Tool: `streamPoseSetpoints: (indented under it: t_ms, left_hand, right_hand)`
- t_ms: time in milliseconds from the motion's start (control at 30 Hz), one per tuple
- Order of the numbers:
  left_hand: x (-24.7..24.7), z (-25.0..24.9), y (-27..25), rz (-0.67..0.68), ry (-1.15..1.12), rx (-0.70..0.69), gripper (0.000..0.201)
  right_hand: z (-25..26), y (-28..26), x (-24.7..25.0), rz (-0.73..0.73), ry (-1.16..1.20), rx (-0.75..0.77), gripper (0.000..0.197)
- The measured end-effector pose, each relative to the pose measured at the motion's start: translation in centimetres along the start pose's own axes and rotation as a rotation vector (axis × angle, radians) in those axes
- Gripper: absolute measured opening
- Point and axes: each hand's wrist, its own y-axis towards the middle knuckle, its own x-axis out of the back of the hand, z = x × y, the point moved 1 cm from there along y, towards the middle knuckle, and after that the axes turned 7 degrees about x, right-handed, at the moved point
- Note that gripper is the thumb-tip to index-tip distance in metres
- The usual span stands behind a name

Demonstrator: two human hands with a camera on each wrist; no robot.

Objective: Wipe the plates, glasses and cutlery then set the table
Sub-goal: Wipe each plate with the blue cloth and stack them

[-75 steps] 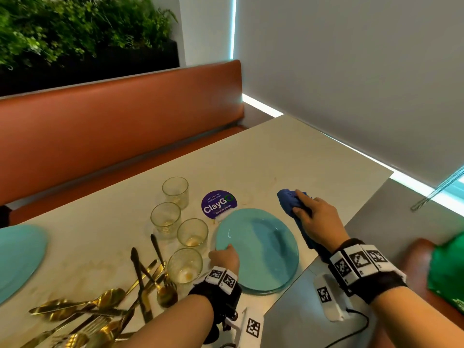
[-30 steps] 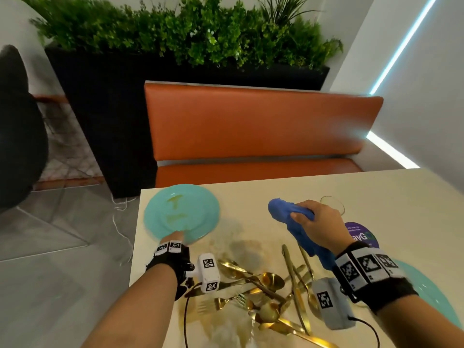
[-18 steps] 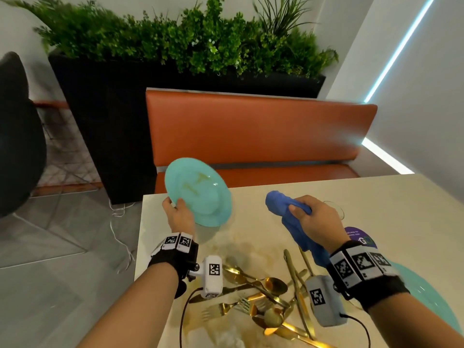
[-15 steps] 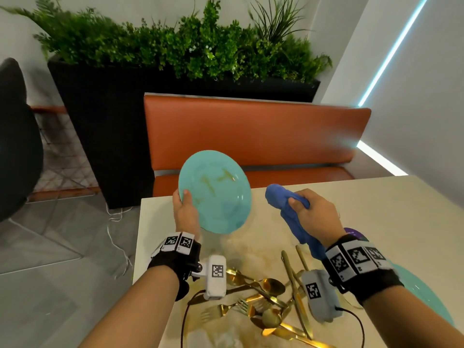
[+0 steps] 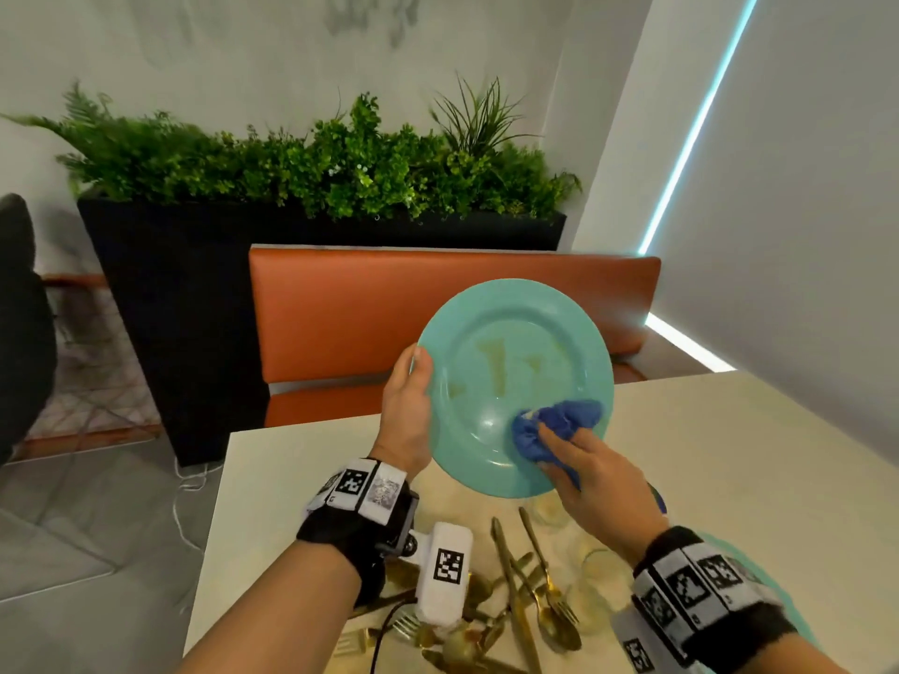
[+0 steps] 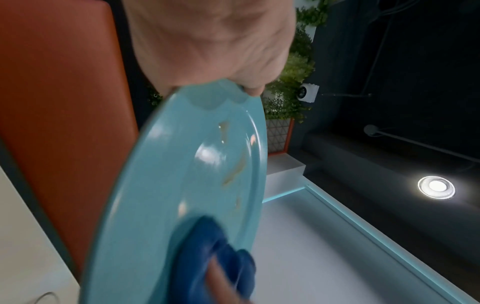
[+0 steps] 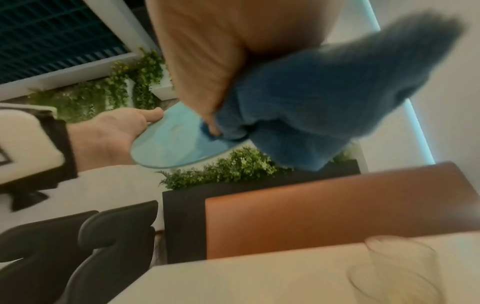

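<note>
A teal plate (image 5: 511, 362) with yellowish smears is held up above the table, tilted toward me. My left hand (image 5: 406, 406) grips its left rim, thumb on the front; the same plate (image 6: 182, 185) and left hand (image 6: 207, 41) fill the left wrist view. My right hand (image 5: 593, 474) grips a bunched blue cloth (image 5: 554, 425) and presses it on the plate's lower right face. The right wrist view shows the cloth (image 7: 311, 115) against the plate (image 7: 171, 144). Gold cutlery (image 5: 525, 600) lies piled on the table below.
Beige table (image 5: 754, 454) with several empty glasses (image 5: 593, 566) near the cutlery; one glass (image 7: 394, 275) is close under my right wrist. A second teal plate's edge (image 5: 798, 620) shows by my right wrist. Orange bench (image 5: 340, 313) and black planter (image 5: 194, 308) stand behind.
My left hand lifted the smeared plate off the table's far left and brought it up and to the right. My right hand moved the cloth onto the plate's face.
</note>
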Motion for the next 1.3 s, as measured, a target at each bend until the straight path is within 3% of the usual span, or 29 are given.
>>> streamPoseSetpoints:
  t_ms: [100,267,333,433,500,567,633,700,767,800,867,900,967,1033,1100,1200,1233,1300]
  left_hand:
    - [-2.4,0.9,-0.3,0.030,0.005,0.011,0.026]
    - [-7.4,2.5,-1.3,0.098,0.023,0.084,0.025]
    - [-9.1,2.9,-1.5,0.110,0.020,0.079,0.026]
    - [-10.3,3.4,-1.3,0.087,0.004,0.045,0.026]
    - [-10.4,3.8,-1.1,0.079,0.024,0.033,0.026]
    - [-10.8,4.2,-1.4,0.083,0.044,0.036,0.026]
    - [-11.9,4.6,-1.7,0.104,0.050,0.047,0.026]
    - [-13.1,4.6,-1.7,0.120,0.054,0.045,0.026]
    - [-13.7,4.4,-1.5,0.104,0.052,0.014,0.025]
    - [-13.6,4.4,-1.3,0.089,0.055,-0.007,0.024]
    - [-12.8,4.3,-0.9,0.068,0.077,-0.023,0.024]
    - [-12.4,4.3,-0.9,0.067,0.087,-0.017,0.024]
    - [-11.9,4.4,-1.0,0.079,0.094,0.004,0.025]
    - [-12.1,4.5,-1.3,0.109,0.091,0.032,0.026]
    - [-12.8,4.3,-1.4,0.136,0.094,0.043,0.027]
    - [-12.4,3.6,-1.1,0.128,0.079,0.022,0.026]
    - [-11.7,3.3,-0.9,0.108,0.078,0.010,0.026]
    - [-10.2,2.5,-0.7,0.079,0.082,-0.002,0.026]
  right_hand:
    - [-3.3,-1.8,2.3,0.082,-0.113,0.052,0.032]
    - [-7.5,0.1,6.0,-0.224,-0.094,-0.334,0.035]
    - [-6.8,-0.5,5.3,-0.240,-0.068,-0.221,0.036]
    - [-7.1,-3.7,4.1,-0.023,-0.048,0.076,0.034]
    - [-9.5,-4.4,5.3,0.107,-0.104,0.052,0.031]
    - [-12.1,-3.6,7.0,0.019,-0.185,-0.080,0.030]
    - [-13.4,-2.1,8.2,-0.190,-0.177,-0.235,0.034]
    - [-12.4,-1.3,7.8,-0.253,-0.119,-0.233,0.037]
    - [-10.7,-2.1,6.4,-0.163,-0.072,-0.007,0.037]
    - [-10.2,-2.9,5.7,-0.050,-0.061,0.108,0.039]
    - [-10.7,-4.2,6.2,0.278,-0.052,0.135,0.043]
    - [-11.8,-4.2,6.8,0.334,-0.105,0.093,0.042]
    - [-13.9,-3.0,8.1,0.187,-0.214,-0.038,0.038]
    - [-14.3,-1.3,8.9,-0.126,-0.205,-0.189,0.036]
    - [-12.7,-0.2,8.1,-0.211,-0.135,-0.190,0.038]
    - [-9.4,-1.1,5.6,-0.075,-0.063,0.086,0.037]
    - [-9.0,-1.9,5.1,0.045,-0.059,0.161,0.038]
    - [-9.7,-2.4,5.3,0.321,-0.119,0.143,0.039]
